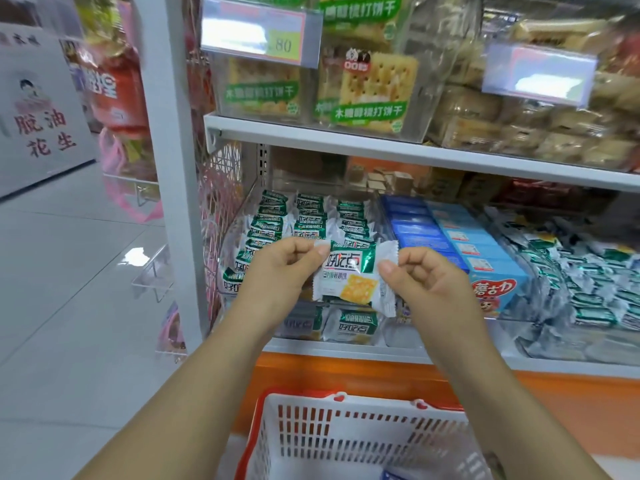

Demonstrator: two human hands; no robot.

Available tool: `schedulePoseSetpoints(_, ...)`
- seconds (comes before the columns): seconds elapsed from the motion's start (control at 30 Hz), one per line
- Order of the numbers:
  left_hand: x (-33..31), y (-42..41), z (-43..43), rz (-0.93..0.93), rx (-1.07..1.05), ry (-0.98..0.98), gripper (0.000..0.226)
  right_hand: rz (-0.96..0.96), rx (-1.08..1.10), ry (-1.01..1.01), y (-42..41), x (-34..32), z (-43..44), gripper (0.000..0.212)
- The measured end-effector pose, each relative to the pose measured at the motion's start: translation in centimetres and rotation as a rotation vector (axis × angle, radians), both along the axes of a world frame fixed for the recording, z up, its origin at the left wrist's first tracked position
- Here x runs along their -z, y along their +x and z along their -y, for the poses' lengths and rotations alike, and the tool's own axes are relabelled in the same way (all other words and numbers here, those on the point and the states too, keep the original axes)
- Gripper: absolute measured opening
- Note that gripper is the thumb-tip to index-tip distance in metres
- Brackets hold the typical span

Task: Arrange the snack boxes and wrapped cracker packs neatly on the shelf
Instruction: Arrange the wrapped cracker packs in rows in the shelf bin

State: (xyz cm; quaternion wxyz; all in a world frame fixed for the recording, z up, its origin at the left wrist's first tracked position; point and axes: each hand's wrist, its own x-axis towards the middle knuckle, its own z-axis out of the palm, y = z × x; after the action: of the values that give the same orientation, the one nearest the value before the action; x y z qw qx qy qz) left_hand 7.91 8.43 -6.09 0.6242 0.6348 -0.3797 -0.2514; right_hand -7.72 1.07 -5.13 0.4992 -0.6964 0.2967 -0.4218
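A green-and-white wrapped cracker pack (pixel 351 277) hangs in front of the lower shelf, held by both ends. My left hand (pixel 280 268) pinches its left crimped edge and my right hand (pixel 424 275) pinches its right one. Behind it, rows of the same green packs (pixel 308 216) fill a clear bin at the shelf's left. To the right stand dark blue snack boxes (pixel 412 225) and light blue snack boxes (pixel 485 254) in rows. More silver-green packs (pixel 585 282) lie loosely piled at the far right.
A white and red shopping basket (pixel 346 438) sits below my arms before the orange shelf base (pixel 554 403). The upper shelf (pixel 346 136) carries clear bins of crackers with price tags. A white upright post (pixel 173 168) and tiled aisle floor lie to the left.
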Motion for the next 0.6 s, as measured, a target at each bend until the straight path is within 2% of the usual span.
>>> schedulePoseSetpoints(0.13, 0.3, -0.9, 0.3, -0.078, -0.019, 0.033, 0.024, 0.022, -0.038, 0.175, 0.0, 0.9, -0.2, 0.022)
schedulePoseSetpoints(0.23, 0.5, -1.1, 0.5, -0.091, 0.049, 0.087, 0.022, 0.072, 0.003, 0.256, -0.2, 1.1, -0.1, 0.014)
schedulePoseSetpoints(0.33, -0.1, -0.8, -0.2, -0.397, 0.292, 0.155, 0.015, 0.248, 0.004, 0.429, -0.5, 0.9, 0.1, 0.014)
schedulePoseSetpoints(0.37, -0.2, -0.7, -0.5, -0.455, 0.358, 0.164, 0.022, 0.315, -0.014, 0.512, -0.5, 0.6, 0.0, 0.014)
schedulePoseSetpoints(0.47, -0.3, -0.6, -0.8, -0.559, 0.402, 0.160, 0.043, 0.440, -0.043, 0.794, -0.5, 0.5, -0.1, 0.008)
schedulePoseSetpoints(0.53, -0.4, -0.5, -0.8, -0.642, 0.395, 0.146, 0.045, 0.473, -0.032, 0.971, -0.5, 0.7, -0.1, 0.009)
schedulePoseSetpoints(0.6, -0.4, -0.4, -0.8, -0.663, 0.397, 0.145, 0.046, 0.498, -0.020, 1.067, -0.5, 0.7, -0.1, 0.010)
